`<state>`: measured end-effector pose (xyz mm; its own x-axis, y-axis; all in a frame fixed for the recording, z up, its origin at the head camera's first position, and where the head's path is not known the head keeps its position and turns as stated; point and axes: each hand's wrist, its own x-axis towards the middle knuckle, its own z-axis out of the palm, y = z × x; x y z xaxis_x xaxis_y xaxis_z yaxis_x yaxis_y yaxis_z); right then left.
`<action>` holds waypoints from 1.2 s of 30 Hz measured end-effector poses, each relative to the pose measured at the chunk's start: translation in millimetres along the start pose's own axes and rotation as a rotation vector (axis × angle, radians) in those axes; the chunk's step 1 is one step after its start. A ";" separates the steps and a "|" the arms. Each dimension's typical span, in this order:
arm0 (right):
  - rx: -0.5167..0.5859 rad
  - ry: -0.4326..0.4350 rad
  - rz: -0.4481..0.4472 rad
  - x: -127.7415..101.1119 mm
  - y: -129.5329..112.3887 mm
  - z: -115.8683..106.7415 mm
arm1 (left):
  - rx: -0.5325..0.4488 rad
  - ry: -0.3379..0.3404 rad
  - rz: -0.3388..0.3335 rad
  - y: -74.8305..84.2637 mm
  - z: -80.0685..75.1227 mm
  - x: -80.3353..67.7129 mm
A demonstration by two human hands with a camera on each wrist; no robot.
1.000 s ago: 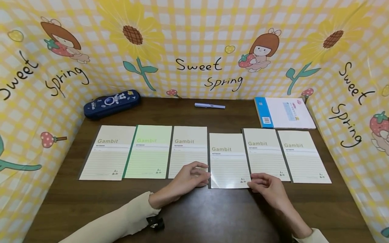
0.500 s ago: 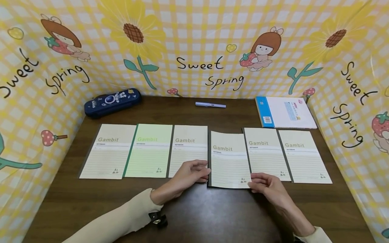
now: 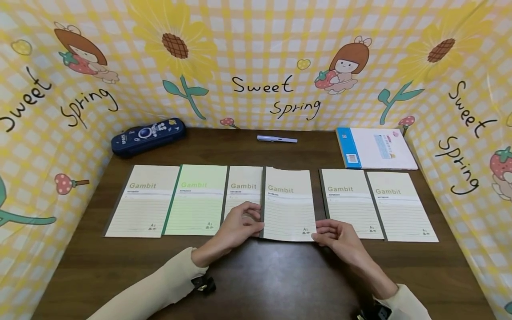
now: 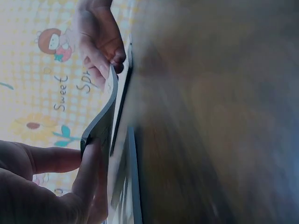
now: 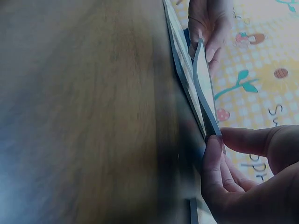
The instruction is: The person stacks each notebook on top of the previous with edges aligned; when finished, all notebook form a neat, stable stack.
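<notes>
A white Gambit notebook [image 3: 289,206] with a dark spine is held between both hands, raised off the table and bowed slightly. My left hand [image 3: 242,226] pinches its spine side near the lower corner. At the lower right corner, my right hand [image 3: 338,240] pinches the opposite edge between thumb and fingers. The notebook's wavy edge [image 4: 100,119] shows in the left wrist view, above other notebooks lying flat. Its left side overlaps the white notebook [image 3: 242,186] to its left, partly hiding it.
A green notebook [image 3: 196,204] and a white notebook [image 3: 138,209] lie at the left of the row. Two white notebooks, one nearer [image 3: 348,209] and one outermost [image 3: 402,213], lie right. Behind are a blue pencil case [image 3: 148,137], a pen [image 3: 277,139] and a workbook [image 3: 380,149].
Both hands have lifted the held notebook and carried it left and slightly away, over the white notebook's edge. A gap of table now shows to its right.
</notes>
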<state>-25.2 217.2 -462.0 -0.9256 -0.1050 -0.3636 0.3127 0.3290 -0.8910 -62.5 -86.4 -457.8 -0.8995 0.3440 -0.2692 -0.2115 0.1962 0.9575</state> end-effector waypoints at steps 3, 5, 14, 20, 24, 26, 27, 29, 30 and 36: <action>-0.057 -0.008 -0.020 4.7 -6.2 7.1 | 0.045 0.030 0.012 -2.5 -8.2 -4.0; -0.080 -0.013 -0.034 7.9 -9.8 12.1 | 0.069 0.048 0.013 -3.8 -13.8 -6.9; -0.117 -0.047 -0.071 25.1 -18.5 39.3 | 0.186 0.117 -0.027 -10.1 -41.3 -15.9; -0.155 -0.069 -0.132 33.8 -20.1 54.5 | 0.241 0.164 -0.037 -11.7 -56.6 -21.7; -0.218 -0.076 -0.200 37.4 -20.6 61.4 | 0.279 0.181 -0.024 -12.5 -64.3 -25.9; -0.263 -0.080 -0.248 38.5 -21.1 64.4 | 0.302 0.187 -0.015 -13.3 -67.3 -28.3; -0.281 -0.082 -0.265 39.0 -21.7 65.7 | 0.320 0.194 -0.008 -13.5 -68.5 -29.5; -0.309 -0.091 -0.300 40.4 -22.2 67.8 | 0.359 0.204 0.004 -14.1 -70.7 -31.9; -0.318 -0.096 -0.310 40.9 -22.6 68.7 | 0.376 0.206 0.011 -14.3 -71.5 -33.0; -0.336 -0.094 -0.320 41.4 -24.8 74.3 | 0.449 0.222 0.021 -14.2 -73.2 -34.3</action>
<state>-55.4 135.0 -475.2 -0.9361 -0.3300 -0.1216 -0.0859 0.5500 -0.8307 -56.7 -168.2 -454.6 -0.9718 0.1578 -0.1754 -0.0514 0.5837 0.8103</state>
